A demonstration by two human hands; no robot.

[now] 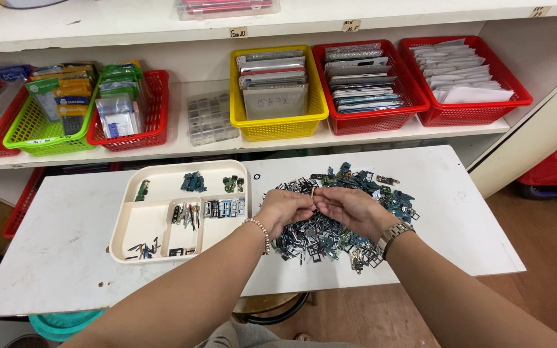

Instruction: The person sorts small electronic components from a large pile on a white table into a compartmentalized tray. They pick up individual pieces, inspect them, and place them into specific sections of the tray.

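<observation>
A heap of small dark and blue electronic parts (362, 187) lies on the white table (66, 251). Over its middle, my left hand (283, 207) and my right hand (349, 206) meet fingertip to fingertip, both pinching one tiny part (314, 193) between them. A bead bracelet is on my left wrist and a metal watch on my right. To the left stands a cream sorting tray (130, 219) with several compartments holding small sorted parts.
Behind the table a shelf carries a yellow basket (278, 125), two red baskets (369, 119) (472, 113) of flat packets, a clear parts box (211, 119), and green (40, 138) and red baskets (133, 138) at the left. The wooden floor shows at the right.
</observation>
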